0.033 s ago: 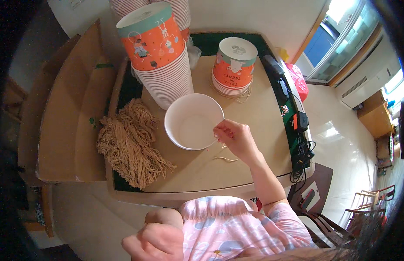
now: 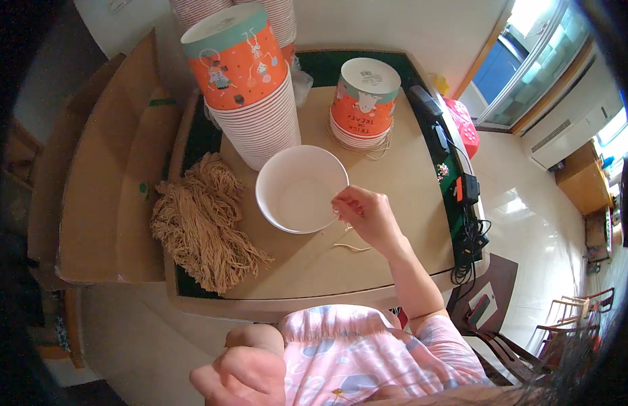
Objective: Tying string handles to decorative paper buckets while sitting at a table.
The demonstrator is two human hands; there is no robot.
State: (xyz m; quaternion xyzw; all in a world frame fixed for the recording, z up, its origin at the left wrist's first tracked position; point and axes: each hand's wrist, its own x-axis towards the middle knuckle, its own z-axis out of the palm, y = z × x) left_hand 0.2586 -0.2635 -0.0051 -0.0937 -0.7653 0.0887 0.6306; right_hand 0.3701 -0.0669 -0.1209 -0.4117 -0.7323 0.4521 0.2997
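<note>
One cup in play from my end: the white cup [image 2: 299, 186], on the table [image 2: 307, 281] about mid-pos., just right of the tan cord bundle [image 2: 199, 223] & in front of the tall cup stack [image 2: 256, 125]. My R hand [image 2: 363, 211] is at the cup's right rim, thumb & fingertips drawn narrow; looks like they pinch the rim edge. Can't tell if a bit of cord is in there w/ it. L hand [image 2: 239, 375] is low by the pink shirt [image 2: 375, 338], off the table; can't tell if it's wide, narrow or holding anything.

To do this hold well, I'd keep the pinch light, b/c thin paper prob. creases; press thumb vs. fingers, no sideways tug, or the cup could slide or tip. L hand on the opp. wall would steady it. I'd also mind the short cord piece [image 2: 352, 247], lying loose near the R wrist.

Orientation: mouth up, facing the cam, inner base visible. Long axis runs base-to-mouth, approx. vertical; slight lean, if any, can't tell from above. The orange cup set [image 2: 365, 115] behind is the opp., base up.
</note>
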